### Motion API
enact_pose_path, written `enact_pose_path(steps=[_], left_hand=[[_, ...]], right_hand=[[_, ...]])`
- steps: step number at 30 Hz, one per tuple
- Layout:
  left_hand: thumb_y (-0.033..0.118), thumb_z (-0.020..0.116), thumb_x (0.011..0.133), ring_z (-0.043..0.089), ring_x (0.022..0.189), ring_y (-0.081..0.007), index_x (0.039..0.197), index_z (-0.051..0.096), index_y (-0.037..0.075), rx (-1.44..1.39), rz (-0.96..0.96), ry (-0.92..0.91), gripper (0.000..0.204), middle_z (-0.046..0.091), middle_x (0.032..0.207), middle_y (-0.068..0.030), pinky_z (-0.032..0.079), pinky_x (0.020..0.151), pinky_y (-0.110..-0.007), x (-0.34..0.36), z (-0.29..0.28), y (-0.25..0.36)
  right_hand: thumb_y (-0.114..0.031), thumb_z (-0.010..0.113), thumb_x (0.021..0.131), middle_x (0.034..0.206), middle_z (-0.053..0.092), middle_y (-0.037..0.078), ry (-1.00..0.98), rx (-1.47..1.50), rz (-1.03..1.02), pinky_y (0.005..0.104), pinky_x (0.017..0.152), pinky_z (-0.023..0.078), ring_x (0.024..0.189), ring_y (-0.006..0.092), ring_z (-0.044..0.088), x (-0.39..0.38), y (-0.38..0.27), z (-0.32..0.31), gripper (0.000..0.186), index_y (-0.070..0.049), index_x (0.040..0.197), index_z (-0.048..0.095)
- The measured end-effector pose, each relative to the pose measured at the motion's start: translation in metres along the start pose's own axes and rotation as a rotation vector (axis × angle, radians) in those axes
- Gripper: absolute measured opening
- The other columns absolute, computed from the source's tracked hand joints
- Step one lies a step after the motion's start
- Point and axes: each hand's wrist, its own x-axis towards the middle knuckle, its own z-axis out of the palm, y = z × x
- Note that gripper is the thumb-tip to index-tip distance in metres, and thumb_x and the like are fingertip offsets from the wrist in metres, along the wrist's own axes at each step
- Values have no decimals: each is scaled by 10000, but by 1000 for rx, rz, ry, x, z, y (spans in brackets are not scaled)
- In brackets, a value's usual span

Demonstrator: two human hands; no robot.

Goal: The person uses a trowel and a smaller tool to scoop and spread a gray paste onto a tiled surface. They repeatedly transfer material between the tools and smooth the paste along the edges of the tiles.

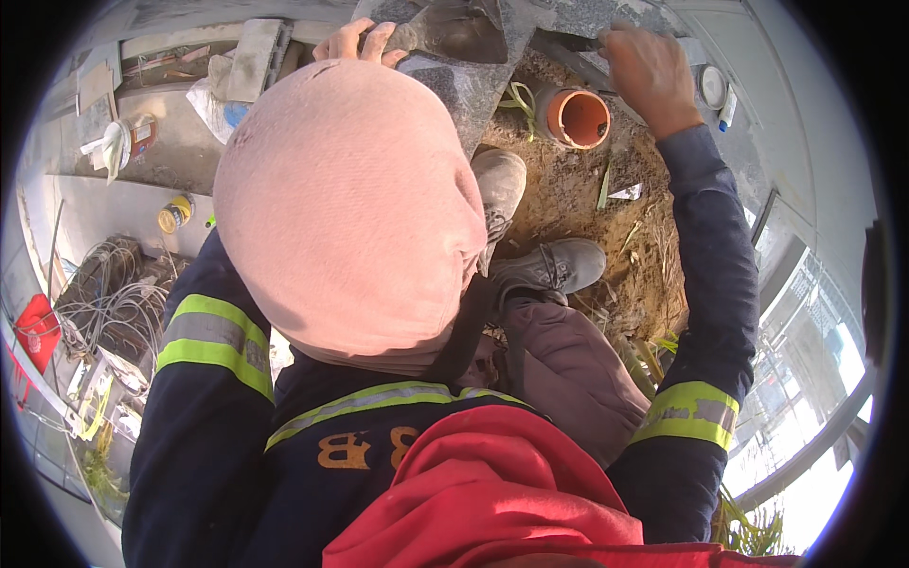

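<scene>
Beyond my raised knee in pink trousers, my left hand shows bent fingers, apart from each other, at the edge of a speckled grey stone slab. My knee hides its palm. My right hand is closed at the far right, above bare soil. Whatever lies in its fist, if anything, is hidden. Between the slab and that hand, an orange plastic pipe sticks up with its round mouth showing. A dark bar-like edge runs behind the pipe toward my right fingers.
My dusty boots stand on brown soil. Tangled grey cable, a red plastic piece and a yellow tin lie at the left. A white round lid is beyond my right wrist. Grey boards lean far left.
</scene>
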Motion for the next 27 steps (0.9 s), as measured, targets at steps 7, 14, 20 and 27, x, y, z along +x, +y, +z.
enact_pose_path(steps=[7, 14, 20, 27], left_hand=[[369, 803, 897, 493, 1245, -324, 1358, 633, 266, 46, 33, -48, 501, 520, 1369, -38, 553, 931, -446, 2, -3, -7], [390, 779, 917, 488, 1252, -351, 1347, 631, 295, 17, -101, -110, 465, 510, 1371, -33, 535, 957, -497, 5, -12, 9], [287, 792, 906, 502, 1220, -374, 1273, 670, 259, -3, -109, -75, 388, 527, 1335, -52, 496, 1000, -492, 9, -16, 17], [263, 798, 902, 508, 1211, -368, 1277, 665, 264, 7, -115, -99, 398, 527, 1328, -55, 492, 1000, -496, 10, -17, 16]], right_hand=[[-162, 658, 928, 912, 654, 78, -5, -16, -10, 453, 718, 520, 856, 307, 694, 8, 5, -6, 111, -90, 970, 732], [-188, 677, 937, 915, 653, 69, -133, 18, 120, 471, 776, 490, 860, 300, 685, -9, 1, -26, 127, -100, 998, 746], [-174, 682, 935, 921, 659, 55, -131, 29, 71, 446, 786, 441, 875, 276, 689, -22, 15, -9, 127, -114, 1021, 754], [-171, 662, 954, 945, 666, 39, -129, 5, 100, 447, 794, 441, 896, 274, 687, -19, 33, 7, 140, -129, 1064, 738]])
